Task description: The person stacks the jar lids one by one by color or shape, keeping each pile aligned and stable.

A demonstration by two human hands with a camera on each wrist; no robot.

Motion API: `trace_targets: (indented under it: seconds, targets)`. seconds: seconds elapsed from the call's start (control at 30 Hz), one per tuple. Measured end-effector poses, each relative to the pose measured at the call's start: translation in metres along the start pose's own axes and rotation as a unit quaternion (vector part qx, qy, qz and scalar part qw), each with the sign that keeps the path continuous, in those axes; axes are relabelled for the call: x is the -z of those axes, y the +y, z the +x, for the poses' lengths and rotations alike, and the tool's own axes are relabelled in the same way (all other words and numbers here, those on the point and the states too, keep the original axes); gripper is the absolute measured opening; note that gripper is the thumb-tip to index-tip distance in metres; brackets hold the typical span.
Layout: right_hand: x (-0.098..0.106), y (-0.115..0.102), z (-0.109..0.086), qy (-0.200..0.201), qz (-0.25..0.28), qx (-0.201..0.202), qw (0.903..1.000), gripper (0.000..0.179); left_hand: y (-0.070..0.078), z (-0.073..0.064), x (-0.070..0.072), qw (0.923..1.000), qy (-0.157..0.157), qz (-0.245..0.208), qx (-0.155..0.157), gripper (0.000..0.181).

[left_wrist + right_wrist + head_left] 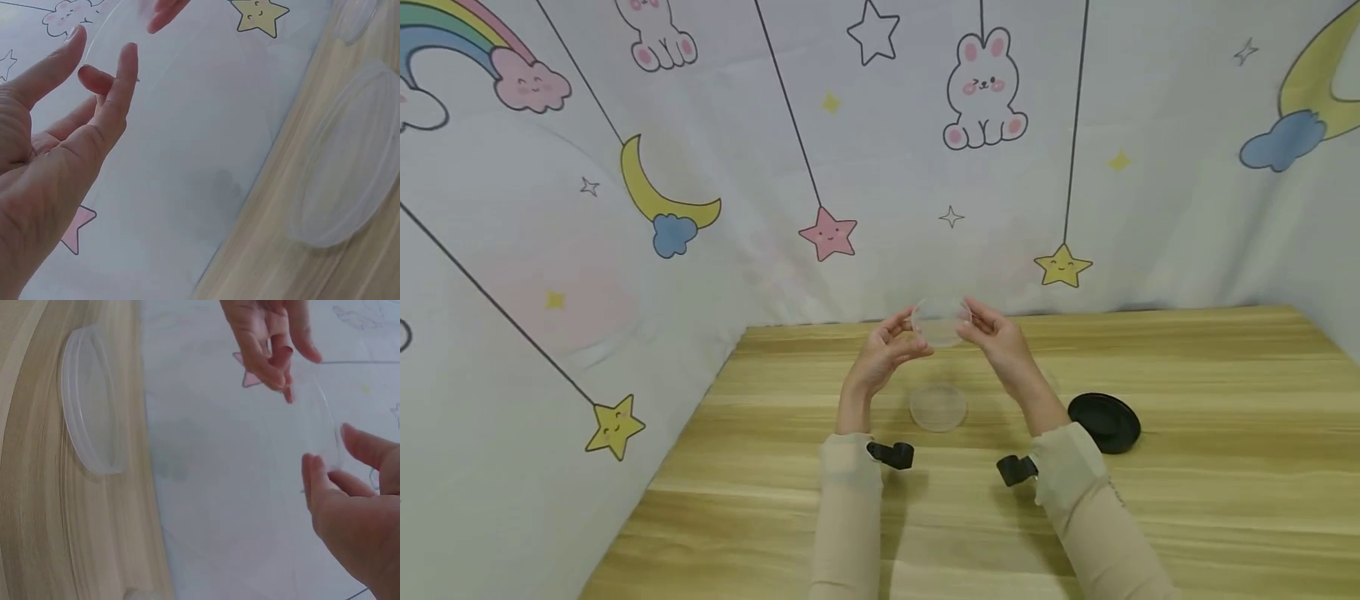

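Both hands hold a thin, clear round plastic lid [942, 323] up above the far part of the table. The left hand [883, 354] has its thumb and fingers at the lid's left edge. On the opposite edge, the right hand [1000, 337] pinches with thumb and fingertips. The lid's see-through rim shows faintly between the hands in the right wrist view. Below, a shallow clear round dish [938, 407] with a ridged rim lies on the wooden table [955, 533]; it also appears beside the left hand [69, 144] in the left wrist view.
A black round saucer-like piece [1105, 422] lies by the right forearm, which partly covers it. Another clear plastic piece [357, 19] shows at the top right of the left wrist view. Behind the table hangs a printed cloth [895, 167] with stars and rabbits.
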State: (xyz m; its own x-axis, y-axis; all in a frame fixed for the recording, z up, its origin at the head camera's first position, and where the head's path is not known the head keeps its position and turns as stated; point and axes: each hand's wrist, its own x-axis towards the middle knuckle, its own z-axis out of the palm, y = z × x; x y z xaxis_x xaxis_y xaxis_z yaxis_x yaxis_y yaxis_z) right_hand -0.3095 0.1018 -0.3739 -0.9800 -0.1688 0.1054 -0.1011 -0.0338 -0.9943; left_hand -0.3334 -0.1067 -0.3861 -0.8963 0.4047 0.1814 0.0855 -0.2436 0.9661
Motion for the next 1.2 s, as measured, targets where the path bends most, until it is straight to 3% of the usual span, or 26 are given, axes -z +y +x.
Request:
trace_targets:
  seconds: [0.27,0.4,0.73,0.97,1.2]
  targets:
    - [0.008,0.003,-0.009,-0.095,-0.026,0.013,0.9951,0.066,0.011,-0.019,0.008,0.9914,-0.031,0.124,0.024,0.072]
    - [0.009,0.011,-0.014,-0.134,-0.031,0.008,0.9905,0.068,0.010,-0.027,0.015,0.9867,-0.042,0.153,0.035,0.069]
    - [0.014,0.020,-0.018,-0.150,-0.094,0.007,0.9841,0.070,0.003,-0.035,0.020,0.9756,-0.092,0.185,0.074,0.070]
    - [0.015,0.030,-0.017,-0.179,-0.155,0.000,0.9715,0.072,-0.001,-0.037,0.024,0.9648,-0.110,0.215,0.105,0.073]
    - [0.016,0.042,-0.014,-0.196,-0.190,-0.002,0.9619,0.074,-0.016,-0.036,0.028,0.9428,-0.102,0.279,0.152,0.072]
